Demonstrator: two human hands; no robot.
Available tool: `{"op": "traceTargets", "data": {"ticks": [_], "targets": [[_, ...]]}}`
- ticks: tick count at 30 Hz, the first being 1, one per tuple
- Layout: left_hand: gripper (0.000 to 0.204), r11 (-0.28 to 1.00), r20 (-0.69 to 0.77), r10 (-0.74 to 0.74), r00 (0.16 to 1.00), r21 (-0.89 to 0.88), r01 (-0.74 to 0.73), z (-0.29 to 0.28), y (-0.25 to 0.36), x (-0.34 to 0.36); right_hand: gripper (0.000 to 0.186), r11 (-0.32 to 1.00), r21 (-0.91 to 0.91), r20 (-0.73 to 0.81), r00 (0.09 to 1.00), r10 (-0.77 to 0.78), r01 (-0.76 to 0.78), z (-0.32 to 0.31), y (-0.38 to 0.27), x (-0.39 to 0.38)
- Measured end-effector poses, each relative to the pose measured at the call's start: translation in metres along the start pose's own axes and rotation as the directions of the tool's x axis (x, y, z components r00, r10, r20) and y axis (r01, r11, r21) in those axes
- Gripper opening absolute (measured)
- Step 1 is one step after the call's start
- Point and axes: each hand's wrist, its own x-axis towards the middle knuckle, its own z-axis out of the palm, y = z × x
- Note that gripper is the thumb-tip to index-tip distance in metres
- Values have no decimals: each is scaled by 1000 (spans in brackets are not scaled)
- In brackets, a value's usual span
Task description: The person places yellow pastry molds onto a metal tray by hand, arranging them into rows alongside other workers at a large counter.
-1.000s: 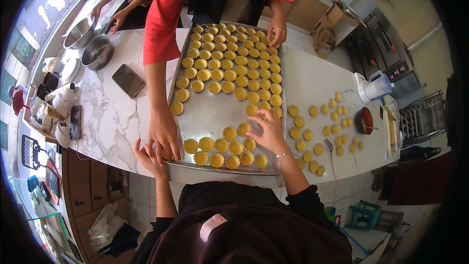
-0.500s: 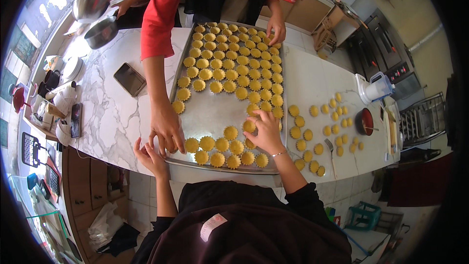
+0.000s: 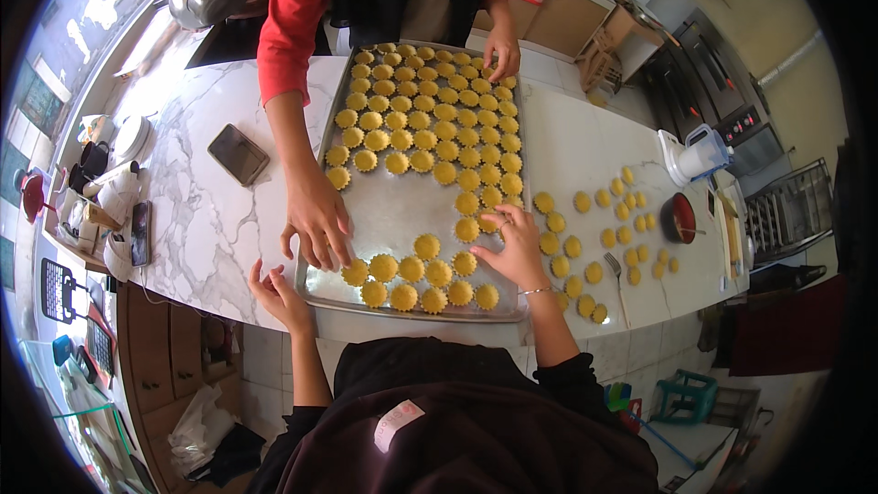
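A large metal tray (image 3: 389, 210) lies before me, filled at its far side with rows of yellow fluted tart shells (image 3: 445, 131). A smaller group of tart shells (image 3: 412, 271) stands along its near edge, with bare metal between. My left hand (image 3: 283, 297) is empty beside the tray's near left corner, fingers apart and curled. Over the tray's right side, my right hand (image 3: 517, 252) spreads thumb and fingers, fingertips beside a tart shell (image 3: 488, 222); whether they touch it is unclear. A co-worker's hand (image 3: 317, 215) reaches over the tray's left edge near the closest shells.
The co-worker's other hand (image 3: 503, 50) rests by the far right corner. Right of the tray are more tart shells (image 3: 573, 246), a fork (image 3: 619, 288), a red bowl (image 3: 679, 218) and a jug (image 3: 702, 155). Phones (image 3: 240, 155) and cups (image 3: 119, 190) are on the left.
My right hand has shifted right and off the tart shell it was touching. The co-worker's near hand has lifted from the tray's corner. At the far left, the pot has gone out of sight.
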Motion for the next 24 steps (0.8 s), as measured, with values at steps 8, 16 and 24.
{"op": "traceTargets", "data": {"ticks": [8, 16, 24], "targets": [[32, 1000, 46, -27, 999, -13, 27, -1, 5, 0, 58, 991, -89, -35, 995, 94, -97, 21, -38, -44], [33, 999, 67, 6, 998, -33, -4, -1, -1, 1, 49, 977, -126, -156, 976, 152, -173, 22, -29, -59], [32, 1000, 67, 5, 998, -8, -5, -2, 0, 2, 49, 939, -201, -247, 942, 226, -278, 6, 6, -71]]}}
